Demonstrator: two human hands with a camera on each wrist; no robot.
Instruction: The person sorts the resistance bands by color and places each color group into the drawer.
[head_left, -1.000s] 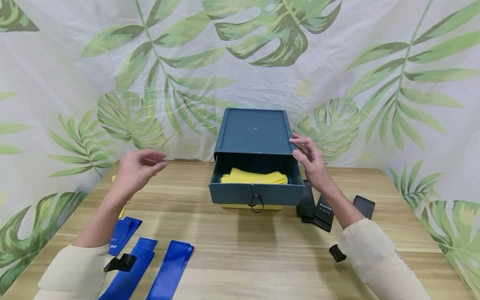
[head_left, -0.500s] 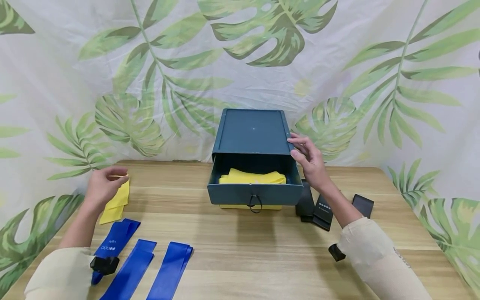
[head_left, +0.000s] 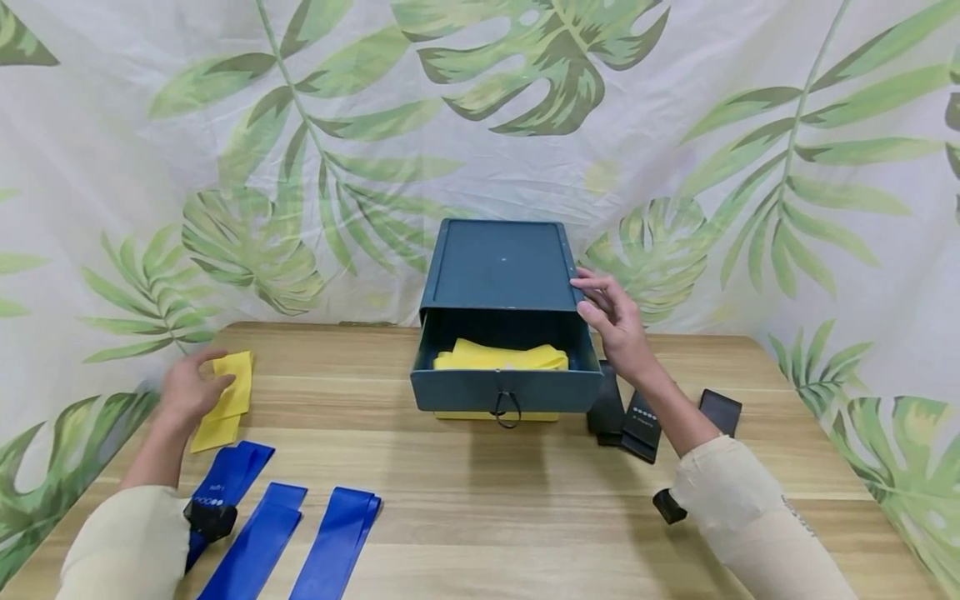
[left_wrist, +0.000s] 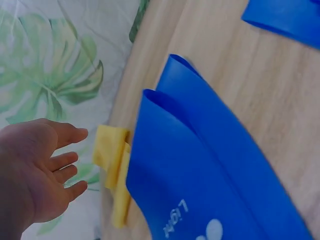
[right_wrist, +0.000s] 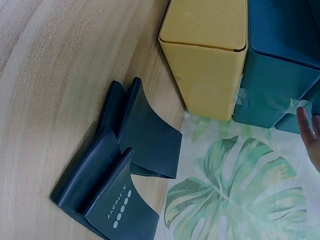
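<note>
Left wrist view: yellow band (left_wrist: 114,162) just ahead of the loosely spread left hand (left_wrist: 40,172).

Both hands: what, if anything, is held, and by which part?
Nothing is held: the left hand hovers beside a yellow band, and the right hand merely touches the dark teal cabinet.

Left grip (head_left: 189,390) low, thumb parted from fingers; right grip (head_left: 618,327) higher, fingers loosely bent.

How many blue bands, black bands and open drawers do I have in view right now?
Blue bands: 3
Black bands: 3
Open drawer: 1
Total: 7
</note>
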